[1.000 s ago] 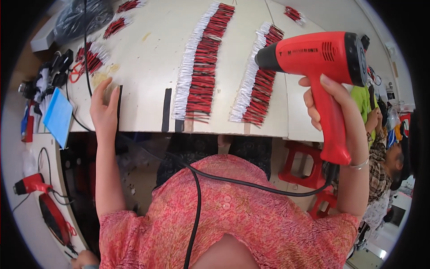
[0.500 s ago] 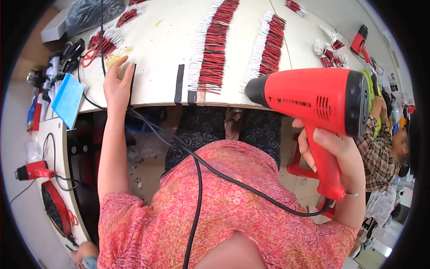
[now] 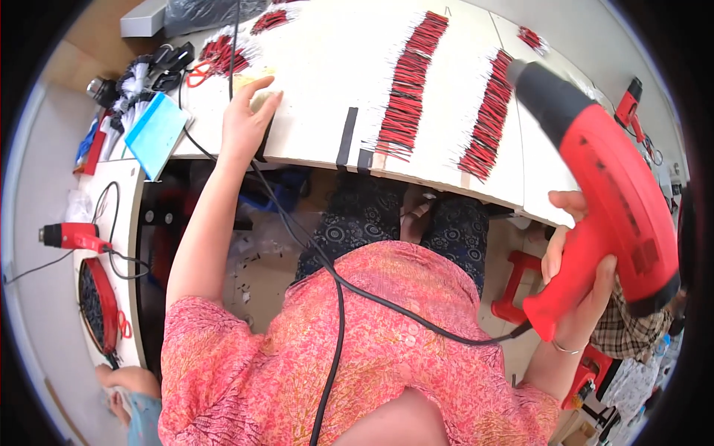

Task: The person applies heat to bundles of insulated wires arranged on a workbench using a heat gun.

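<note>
My right hand (image 3: 561,245) grips the handle of a red heat gun (image 3: 613,186) with a dark nozzle, tilted up and to the left. The nozzle tip is by the far end of the right row of short red and black wires (image 3: 487,119); I cannot tell its height above the table. A second, longer wire row (image 3: 407,89) lies to the left of it, with thin pale ends on its left side. Over the table's front edge my left hand (image 3: 249,123) is held with thumb and fingers apart, near pale yellow strands (image 3: 253,76). It holds nothing that I can see.
Black tape strips (image 3: 347,137) mark the table's front edge. At the left are wire bundles (image 3: 223,56), orange-handled scissors (image 3: 198,73) and a blue folder (image 3: 156,134). Another heat gun (image 3: 74,236) lies on the side table. The black cord (image 3: 394,303) crosses my lap. People sit on both sides.
The heat gun has swung up and right, away from the near end of the right row, its nozzle now pointing up-left. My view has shifted; my left hand keeps its pose.
</note>
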Motion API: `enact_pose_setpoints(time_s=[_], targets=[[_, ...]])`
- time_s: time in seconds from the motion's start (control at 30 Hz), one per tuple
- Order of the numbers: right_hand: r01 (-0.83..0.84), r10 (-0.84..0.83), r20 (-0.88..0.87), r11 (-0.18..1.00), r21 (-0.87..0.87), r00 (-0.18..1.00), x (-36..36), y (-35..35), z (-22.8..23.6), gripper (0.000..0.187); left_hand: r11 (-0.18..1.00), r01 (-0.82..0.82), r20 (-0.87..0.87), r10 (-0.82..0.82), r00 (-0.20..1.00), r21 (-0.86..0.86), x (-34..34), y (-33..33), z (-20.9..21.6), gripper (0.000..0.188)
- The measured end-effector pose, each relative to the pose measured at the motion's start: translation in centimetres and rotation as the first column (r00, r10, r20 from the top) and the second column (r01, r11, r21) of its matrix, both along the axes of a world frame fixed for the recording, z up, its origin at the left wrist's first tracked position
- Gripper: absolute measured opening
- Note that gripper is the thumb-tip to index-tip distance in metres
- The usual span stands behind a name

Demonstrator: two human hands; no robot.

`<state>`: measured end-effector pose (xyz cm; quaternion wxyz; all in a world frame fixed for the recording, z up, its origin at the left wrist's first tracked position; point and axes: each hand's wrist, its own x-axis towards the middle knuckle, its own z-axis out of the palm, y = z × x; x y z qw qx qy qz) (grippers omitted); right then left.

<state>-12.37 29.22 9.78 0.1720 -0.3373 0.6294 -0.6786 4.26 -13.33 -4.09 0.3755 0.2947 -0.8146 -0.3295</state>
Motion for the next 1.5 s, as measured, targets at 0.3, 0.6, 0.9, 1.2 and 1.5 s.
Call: enact_pose_setpoints(time_s=[0.3,0.6,0.9,1.2,1.5], targets=[[0.156,-0.142,0.081,0.966,-0.207,0.987,0.3,-2.7,-4.2,0.1,0.853,0.38,0.346,-0.257,0.902,-0.357,-1.1,9.6,6.4,0.052],[0.032,0.0,0.274,0.993,-0.114,0.962,-0.5,-2.0,-5.9,0.104,0.678,0.623,0.538,-0.382,0.752,-0.39,-4.9,12.3,5.7,0.058],[0.063,-0.036,0.272,0.994,-0.092,0.962,-1.4,-2.3,-6.5,0.101,0.613,0.679,0.595,-0.387,0.704,-0.405,-6.9,12.0,5.3,0.055],[-0.015,0.051,0.245,0.989,-0.146,0.968,-1.5,-2.4,-7.4,0.092,0.552,0.664,0.633,-0.286,0.719,-0.504,-10.0,10.5,5.6,0.06],[0.015,0.019,0.29,0.993,-0.117,0.957,-0.7,-2.1,-7.6,0.093,0.577,0.757,0.782,-0.3,0.546,-0.307,-14.3,8.6,5.7,0.06]])
